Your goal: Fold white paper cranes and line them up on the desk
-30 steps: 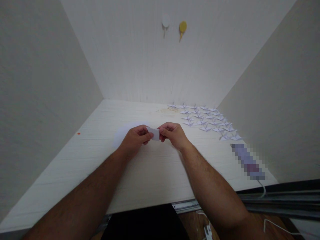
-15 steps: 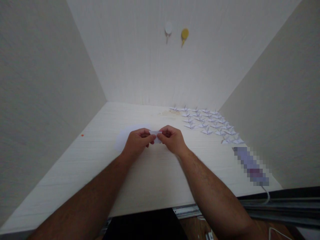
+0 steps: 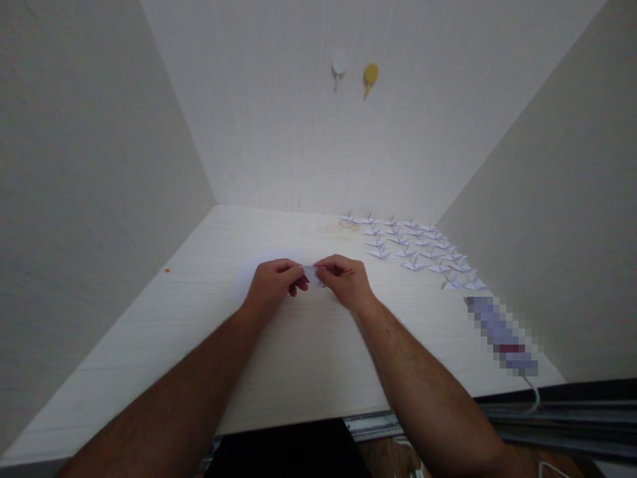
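Between my two hands is a small folded piece of white paper (image 3: 312, 273), held just above the table. My left hand (image 3: 275, 282) pinches its left edge between thumb and fingers. The right edge is gripped by the thumb and fingers of my right hand (image 3: 344, 279). Beneath and behind my left hand lies a flat stack or sheet of white paper (image 3: 243, 273), partly hidden by the hand. Several folded white paper cranes (image 3: 413, 265) stand in rows at the back right of the table.
The white table (image 3: 298, 358) is closed in by walls on three sides. A blurred-out flat device (image 3: 500, 332) with a white cable (image 3: 535, 393) lies at the right edge. A white hook (image 3: 339, 65) and a yellow hook (image 3: 371, 74) hang on the back wall. An orange speck (image 3: 167, 270) lies left.
The fingers have shifted on the small paper: the left thumb has moved left and up, and the paper looks turned or folded. The view has tilted slightly.
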Available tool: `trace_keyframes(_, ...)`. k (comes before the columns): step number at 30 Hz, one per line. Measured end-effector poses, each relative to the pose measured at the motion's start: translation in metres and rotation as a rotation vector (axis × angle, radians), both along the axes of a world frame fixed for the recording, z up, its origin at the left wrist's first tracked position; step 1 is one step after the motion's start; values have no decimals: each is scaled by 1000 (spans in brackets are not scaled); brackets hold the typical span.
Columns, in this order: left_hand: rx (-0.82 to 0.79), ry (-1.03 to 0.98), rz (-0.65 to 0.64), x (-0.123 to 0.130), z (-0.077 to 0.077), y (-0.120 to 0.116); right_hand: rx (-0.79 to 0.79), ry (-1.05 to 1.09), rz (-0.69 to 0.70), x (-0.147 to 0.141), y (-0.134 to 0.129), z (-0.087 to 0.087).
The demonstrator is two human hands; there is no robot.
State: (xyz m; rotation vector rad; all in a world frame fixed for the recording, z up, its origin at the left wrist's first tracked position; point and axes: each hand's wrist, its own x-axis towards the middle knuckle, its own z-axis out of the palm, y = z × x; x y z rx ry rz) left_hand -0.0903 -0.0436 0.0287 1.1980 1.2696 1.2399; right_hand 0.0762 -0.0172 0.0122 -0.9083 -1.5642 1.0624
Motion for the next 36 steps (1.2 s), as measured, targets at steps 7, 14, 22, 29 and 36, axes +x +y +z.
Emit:
trace_keyframes(7, -36, -92, 26, 3, 4, -1, 97, -19, 8, 0, -5, 6)
trace_keyframes(14, -28, -101, 52, 4, 1, -1, 194, -113, -2, 3, -7, 12)
trace_keyframes(22, -94, -198, 64, 7, 6, -4, 271, -151, -1, 5, -5, 12)
trace_keyframes(29, -95, -243, 51, 7, 5, -5, 291, -172, -1, 5, -6, 13)
trace_keyframes(36, -74, -246, -37, 5, 3, -4, 310, -188, 12, 6, -5, 12)
